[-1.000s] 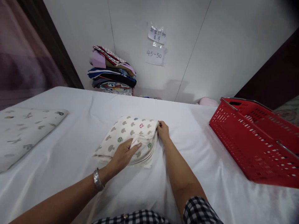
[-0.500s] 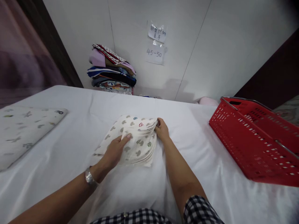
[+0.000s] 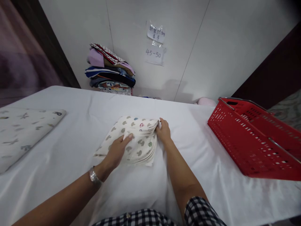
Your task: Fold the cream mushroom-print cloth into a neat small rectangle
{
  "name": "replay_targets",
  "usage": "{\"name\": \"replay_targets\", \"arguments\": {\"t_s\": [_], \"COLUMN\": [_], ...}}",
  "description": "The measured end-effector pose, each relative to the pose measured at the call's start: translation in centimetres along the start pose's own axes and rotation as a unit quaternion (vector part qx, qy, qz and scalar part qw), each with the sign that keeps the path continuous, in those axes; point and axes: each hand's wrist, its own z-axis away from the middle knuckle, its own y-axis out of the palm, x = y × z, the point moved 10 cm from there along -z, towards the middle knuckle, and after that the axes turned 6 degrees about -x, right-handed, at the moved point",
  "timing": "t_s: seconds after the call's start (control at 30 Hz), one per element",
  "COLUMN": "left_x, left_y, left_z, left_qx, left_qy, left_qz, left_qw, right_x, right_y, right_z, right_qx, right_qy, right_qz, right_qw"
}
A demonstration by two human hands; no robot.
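Observation:
A white cloth with a mushroom print [image 3: 138, 146] lies folded in several layers in front of me, its near flap doubled over toward the middle. My left hand [image 3: 117, 150] grips the flap's left edge, thumb on top and the other fingers hidden beneath the fabric. At the far right corner, my right hand [image 3: 163, 130] pinches the stacked layers by the fold. Some of its fingertips are out of sight behind the cloth.
Another folded white cloth with a leaf-like print [image 3: 25, 133] lies at the left on the white-covered table [image 3: 77, 125]. A red plastic basket [image 3: 249, 138] with metal handles stands at the right. Folded textiles [image 3: 110, 70] are piled by the wall beyond the far edge.
Both hands keep nearly the same hold on the cloth, with only slight shifts. The view has turned a little, so the basket and wall signs appear slightly further left.

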Motion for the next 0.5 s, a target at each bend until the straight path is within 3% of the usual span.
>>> {"name": "replay_targets", "arguments": {"t_s": [0.07,0.13,0.3,0.5], "left_x": [0.3,0.6,0.6,-0.3], "left_y": [0.1,0.3,0.3,0.4], "left_z": [-0.5,-0.8,-0.9,-0.4], "left_qx": [0.008,0.023,0.033,0.050], "left_qy": [-0.011,-0.014,0.001,0.035], "left_qz": [0.037,0.055,0.059,0.022], "left_qw": [0.999,0.998,0.998,0.998], "right_x": [0.4,0.1,-1.1,0.0], "right_y": [-1.5,-1.9,1.8,3.0], "right_z": [0.5,1.3,5.0,6.4], "right_qx": [-0.047,-0.056,0.068,0.125], "right_qy": [0.016,0.079,0.325,0.395], "right_qz": [-0.025,-0.092,-0.273,-0.294], "right_qw": [0.998,0.991,0.903,0.861]}}
